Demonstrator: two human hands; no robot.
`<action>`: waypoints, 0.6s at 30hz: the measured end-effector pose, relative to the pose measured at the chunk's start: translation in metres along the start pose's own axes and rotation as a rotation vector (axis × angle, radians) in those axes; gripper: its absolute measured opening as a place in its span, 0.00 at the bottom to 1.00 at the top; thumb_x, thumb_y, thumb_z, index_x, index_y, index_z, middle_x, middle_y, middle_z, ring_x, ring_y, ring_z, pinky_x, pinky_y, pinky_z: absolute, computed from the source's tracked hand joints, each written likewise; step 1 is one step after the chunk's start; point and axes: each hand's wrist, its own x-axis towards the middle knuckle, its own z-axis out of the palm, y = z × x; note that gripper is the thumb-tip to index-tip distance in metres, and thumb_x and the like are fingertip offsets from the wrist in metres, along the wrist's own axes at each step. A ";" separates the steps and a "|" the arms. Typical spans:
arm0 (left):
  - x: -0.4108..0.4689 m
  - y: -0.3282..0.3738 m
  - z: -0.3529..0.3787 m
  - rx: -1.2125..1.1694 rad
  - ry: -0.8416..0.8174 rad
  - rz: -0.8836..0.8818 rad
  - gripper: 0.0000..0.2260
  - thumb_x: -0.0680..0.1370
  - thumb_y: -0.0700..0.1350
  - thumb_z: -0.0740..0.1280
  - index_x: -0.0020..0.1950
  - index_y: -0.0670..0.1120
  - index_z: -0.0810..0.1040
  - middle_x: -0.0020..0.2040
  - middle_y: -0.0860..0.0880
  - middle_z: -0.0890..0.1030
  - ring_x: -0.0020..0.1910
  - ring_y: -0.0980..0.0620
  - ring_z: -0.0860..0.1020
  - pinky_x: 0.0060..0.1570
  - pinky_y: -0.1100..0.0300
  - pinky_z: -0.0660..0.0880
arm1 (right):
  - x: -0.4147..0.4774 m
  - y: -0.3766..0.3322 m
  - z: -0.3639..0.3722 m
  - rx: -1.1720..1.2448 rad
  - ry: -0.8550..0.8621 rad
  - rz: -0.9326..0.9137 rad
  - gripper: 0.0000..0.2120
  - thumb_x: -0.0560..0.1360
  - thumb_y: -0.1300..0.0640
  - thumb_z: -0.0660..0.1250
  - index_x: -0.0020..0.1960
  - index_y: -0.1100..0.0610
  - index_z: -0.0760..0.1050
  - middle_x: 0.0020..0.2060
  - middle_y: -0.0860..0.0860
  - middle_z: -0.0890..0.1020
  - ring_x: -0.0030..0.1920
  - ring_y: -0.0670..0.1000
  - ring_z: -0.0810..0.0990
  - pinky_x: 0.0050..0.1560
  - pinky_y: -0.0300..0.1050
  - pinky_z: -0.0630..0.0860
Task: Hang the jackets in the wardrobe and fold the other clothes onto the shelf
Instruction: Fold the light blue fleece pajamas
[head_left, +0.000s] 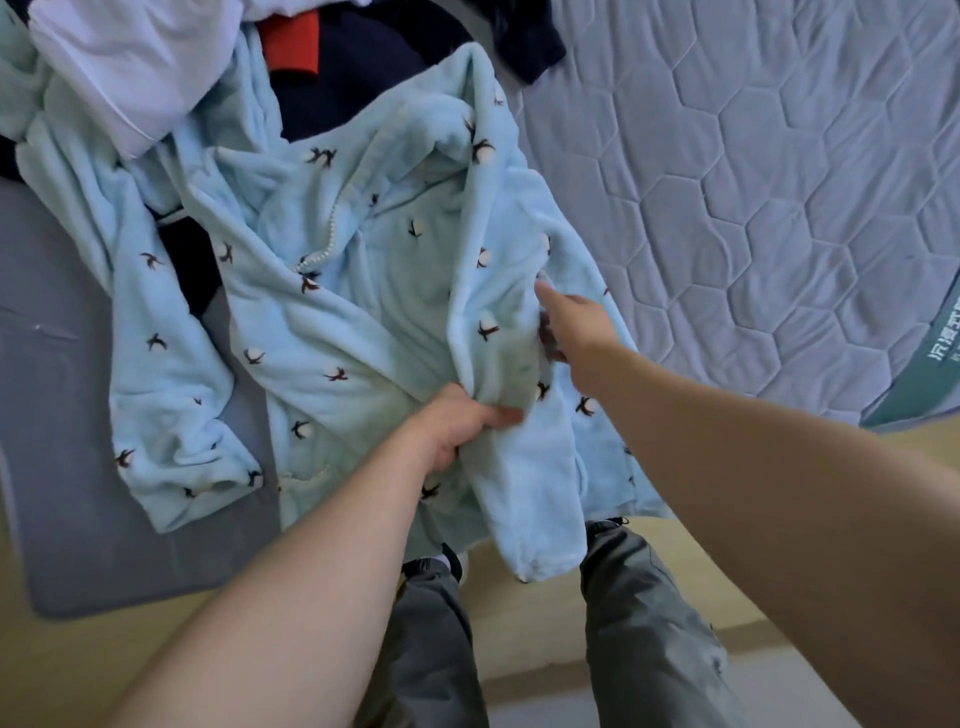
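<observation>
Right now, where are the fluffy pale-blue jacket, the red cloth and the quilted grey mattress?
Fluffy pale-blue jacket (332, 322): head view, front panel.
Red cloth (289, 44): head view, middle.
Quilted grey mattress (753, 208): head view, bare top.

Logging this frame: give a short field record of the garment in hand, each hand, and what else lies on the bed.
garment: light blue fleece jacket with dark bird-like motifs, spread out, one end hanging over the edge
left hand: grips a bunched fold of the jacket
right hand: fingers tucked into the same fold, further up
pile behind: white garment, dark navy garment with a red patch
surface: grey quilted mattress
stage: jacket not yet hung
</observation>
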 end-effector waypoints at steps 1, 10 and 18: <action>0.000 0.003 0.002 0.049 0.009 0.035 0.21 0.67 0.37 0.80 0.59 0.42 0.81 0.51 0.44 0.86 0.52 0.44 0.84 0.55 0.46 0.81 | 0.003 -0.009 0.005 0.043 -0.027 0.052 0.19 0.74 0.40 0.68 0.43 0.57 0.76 0.35 0.52 0.78 0.35 0.53 0.76 0.40 0.45 0.75; -0.013 0.023 -0.033 0.495 0.425 0.405 0.20 0.69 0.67 0.73 0.46 0.52 0.77 0.39 0.58 0.80 0.38 0.58 0.78 0.35 0.61 0.71 | 0.031 -0.052 0.006 0.534 0.014 0.183 0.15 0.78 0.50 0.66 0.61 0.56 0.78 0.52 0.54 0.86 0.52 0.56 0.85 0.57 0.55 0.80; 0.019 0.081 -0.038 0.724 0.315 0.167 0.30 0.66 0.75 0.67 0.47 0.49 0.79 0.44 0.55 0.81 0.44 0.52 0.80 0.37 0.59 0.71 | 0.041 -0.049 0.000 0.721 0.025 0.251 0.15 0.76 0.49 0.68 0.58 0.57 0.80 0.47 0.54 0.87 0.51 0.57 0.85 0.60 0.55 0.79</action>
